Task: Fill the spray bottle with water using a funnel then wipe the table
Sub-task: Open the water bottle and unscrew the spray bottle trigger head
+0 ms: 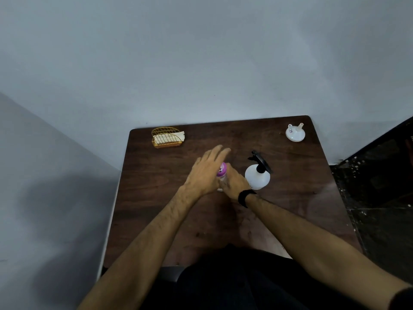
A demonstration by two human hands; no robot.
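A clear water bottle with a pink cap [222, 172] stands at the middle of the dark wooden table [290, 209]. My right hand [234, 183] grips the bottle's body from the right. My left hand [206, 172] hovers at the pink cap with its fingers stretched out straight. Just right of the hands stands the white spray bottle [257, 177] with its black trigger head on. A white funnel [295, 132] lies mouth down at the table's far right corner.
A gold wire holder with white napkins [167, 137] sits at the far left of the table. A grey wall runs behind the table. A dark speckled floor lies to the right.
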